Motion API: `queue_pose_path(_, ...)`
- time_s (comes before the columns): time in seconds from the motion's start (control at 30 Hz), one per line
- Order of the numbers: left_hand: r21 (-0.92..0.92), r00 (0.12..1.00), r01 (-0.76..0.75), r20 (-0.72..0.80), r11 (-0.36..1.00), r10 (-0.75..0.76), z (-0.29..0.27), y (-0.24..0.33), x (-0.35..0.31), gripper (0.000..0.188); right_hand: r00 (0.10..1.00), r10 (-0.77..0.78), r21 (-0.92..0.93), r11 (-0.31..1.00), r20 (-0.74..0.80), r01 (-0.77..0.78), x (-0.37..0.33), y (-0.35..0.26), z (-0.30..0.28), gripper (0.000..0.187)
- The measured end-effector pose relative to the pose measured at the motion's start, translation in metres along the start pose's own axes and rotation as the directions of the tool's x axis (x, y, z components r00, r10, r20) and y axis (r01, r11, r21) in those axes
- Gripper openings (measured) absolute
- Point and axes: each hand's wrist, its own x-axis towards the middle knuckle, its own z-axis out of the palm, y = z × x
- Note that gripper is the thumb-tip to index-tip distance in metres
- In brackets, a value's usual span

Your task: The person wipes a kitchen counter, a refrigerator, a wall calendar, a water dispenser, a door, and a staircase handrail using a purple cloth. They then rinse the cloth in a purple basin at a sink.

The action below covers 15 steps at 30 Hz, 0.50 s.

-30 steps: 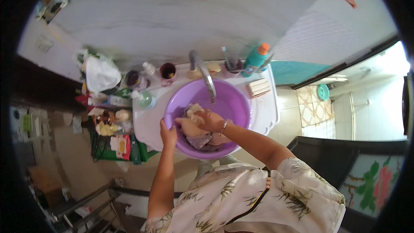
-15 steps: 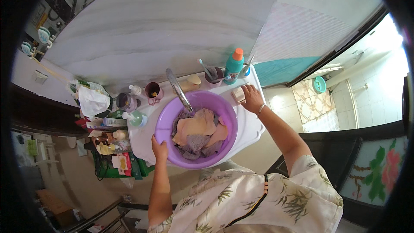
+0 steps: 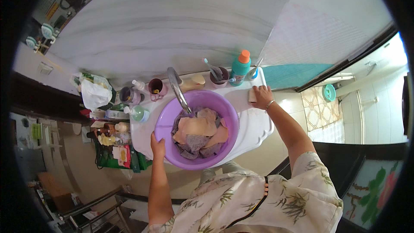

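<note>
A purple basin [image 3: 233, 146] sits on the white washstand under a curved metal faucet [image 3: 177, 87]. Peach and grey cloths [image 3: 199, 130] lie heaped inside it. My left hand [image 3: 158, 146] grips the basin's left rim, thumb over the edge. To the right of the basin, my right hand [image 3: 261, 97] is closed over a small pale block [image 3: 251, 96] on the washstand top; its fingers partly hide the block, and I cannot tell whether it is soap or a box. A teal bottle with an orange cap [image 3: 241, 69] stands just behind that hand.
Behind the basin stand a toothbrush cup [image 3: 218, 77], a pink mug [image 3: 157, 89] and a pump bottle [image 3: 137, 113]. Bags and bottles crowd a shelf [image 3: 114, 140] at the left. The wall [image 3: 172, 26] rises behind the washstand [image 3: 250, 138]. A doorway opens at the right.
My right hand has moved slightly to the right along the washstand, and the pale block has shifted with it. My left hand stays on the basin rim. The view has turned a little.
</note>
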Motion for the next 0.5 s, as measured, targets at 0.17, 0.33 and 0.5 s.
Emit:
queue_pose_path(0.17, -0.050, 1.000, -0.017, 0.002, 0.999, 0.017, 0.003, -0.016, 0.005, 0.054, 0.980, -0.065, -0.047, 0.997, -0.189, 0.057, 0.004, 0.014, -0.014, 0.090)
queue_pose_path(0.33, -0.008, 0.999, 0.046, -0.014, 0.999, -0.046, 0.002, -0.013, 0.002, 0.057, 0.936, -0.062, 0.197, 0.971, -0.347, 0.137, -0.028, -0.037, 0.010, 0.062)
queue_pose_path(0.5, -0.018, 0.999, 0.037, -0.014, 0.999, -0.037, -0.005, -0.013, -0.007, 0.060, 0.996, 0.067, 0.668, 0.739, 0.053, -0.085, -0.043, -0.120, 0.010, 0.064)
